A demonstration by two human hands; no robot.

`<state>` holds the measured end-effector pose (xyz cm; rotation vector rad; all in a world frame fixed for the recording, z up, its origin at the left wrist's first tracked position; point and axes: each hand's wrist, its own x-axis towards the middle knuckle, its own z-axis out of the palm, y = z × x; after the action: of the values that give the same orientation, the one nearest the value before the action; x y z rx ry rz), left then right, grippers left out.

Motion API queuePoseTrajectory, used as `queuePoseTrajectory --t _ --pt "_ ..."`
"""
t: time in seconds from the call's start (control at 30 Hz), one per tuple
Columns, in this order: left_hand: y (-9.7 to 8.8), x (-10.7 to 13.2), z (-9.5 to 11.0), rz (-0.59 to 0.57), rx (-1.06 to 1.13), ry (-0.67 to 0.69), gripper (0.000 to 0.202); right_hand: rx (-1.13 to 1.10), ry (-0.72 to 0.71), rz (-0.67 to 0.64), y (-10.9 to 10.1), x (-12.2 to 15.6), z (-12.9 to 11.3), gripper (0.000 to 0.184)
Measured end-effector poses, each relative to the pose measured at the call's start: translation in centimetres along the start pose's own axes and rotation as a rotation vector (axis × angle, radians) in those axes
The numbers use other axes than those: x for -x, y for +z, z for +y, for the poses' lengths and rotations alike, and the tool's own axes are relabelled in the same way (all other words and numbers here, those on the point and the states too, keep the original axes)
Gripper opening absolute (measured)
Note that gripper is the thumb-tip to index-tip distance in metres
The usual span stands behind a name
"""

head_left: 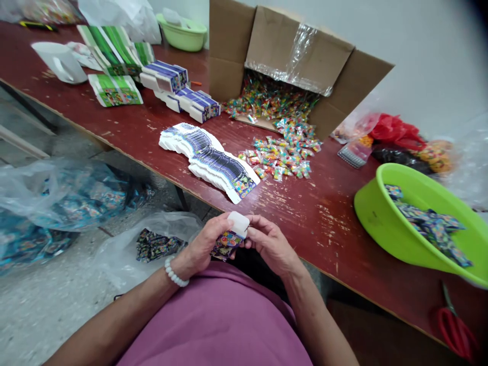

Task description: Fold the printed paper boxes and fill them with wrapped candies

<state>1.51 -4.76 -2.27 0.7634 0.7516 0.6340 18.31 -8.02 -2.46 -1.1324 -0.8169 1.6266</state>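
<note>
- Clear plastic bag (57, 190) on the floor at far left, packed with blue printed packets; second bag (122, 259) nearer, holding dark printed packets (160, 245).
- Left hand (204, 245), with a white bead bracelet (176, 272), is clenched on a small printed carton (229, 243), held above the person's lap, just off the tabletop (324, 223).
- Right hand (270, 245) grasps the same carton from the other side, its fingers closed around it.
- Long row of white-edged printed cartons (208, 160) lies on the tabletop, far of the hands; it looks like a supply still to be handled.
- Heap of small sweet packets (282, 155) spills from a cardboard box (301, 58), and much seems left.
- Green plastic basin (385, 213) at right holds a loose pile of small printed boxes (427, 226), seemingly the part already done, with room left.
- Red-handled scissors (453, 330) lie at the near right.
</note>
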Motion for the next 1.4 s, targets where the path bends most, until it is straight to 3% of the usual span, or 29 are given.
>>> queuePoseTrajectory --t 0.13,0.27,0.4,0.53,0.7,0.8,0.87,0.93,1.07,1.23,1.3,1.4 --pt "0.3 -0.1 -0.3 0.015 -0.001 0.038 0.032 0.110 -0.108 0.038 0.6 -0.5 0.7 0.030" --pt "0.3 -0.4 -0.1 -0.015 0.212 -0.110 0.034 0.343 -0.355 0.193 0.8 -0.3 0.6 0.018" --pt "-0.1 -0.5 0.4 -0.055 0.367 -0.234 0.041 0.552 -0.370 0.095 0.5 0.6 0.1 0.019" --pt "-0.2 -0.5 0.9 -0.010 0.367 -0.186 0.035 0.613 -0.425 0.044 0.8 0.7 -0.6 0.021" --pt "-0.3 -0.3 0.7 0.085 0.395 -0.191 0.032 0.760 -0.720 0.130 1.7 0.5 0.0 0.022" --pt "-1.5 -0.5 0.1 0.056 0.470 -0.218 0.041 0.911 -0.857 0.106 1.3 -0.2 1.7 0.027" --pt "-2.2 -0.6 -0.2 0.045 0.444 -0.232 0.037 0.876 -0.802 0.086 1.0 -0.7 2.6 0.026" --pt "-2.4 -0.4 -0.6 0.051 0.353 -0.210 0.036 0.772 -0.645 0.074 0.8 -1.0 2.8 0.022" --pt "-1.7 0.0 -1.1 0.127 0.052 -0.038 0.048 0.641 -0.329 0.020 0.8 -1.5 1.7 0.033" --pt "-1.7 0.3 -1.1 0.046 -0.101 -0.089 0.074 0.558 -0.256 -0.027 0.7 -2.0 0.8 0.033" --pt "-2.0 0.2 -0.9 0.056 -0.115 -0.099 0.072 0.515 -0.261 -0.025 0.6 -2.0 1.0 0.030" --pt "-2.2 0.1 -0.4 0.073 -0.003 -0.126 0.055 0.535 -0.346 -0.028 0.9 -1.7 1.7 0.023"
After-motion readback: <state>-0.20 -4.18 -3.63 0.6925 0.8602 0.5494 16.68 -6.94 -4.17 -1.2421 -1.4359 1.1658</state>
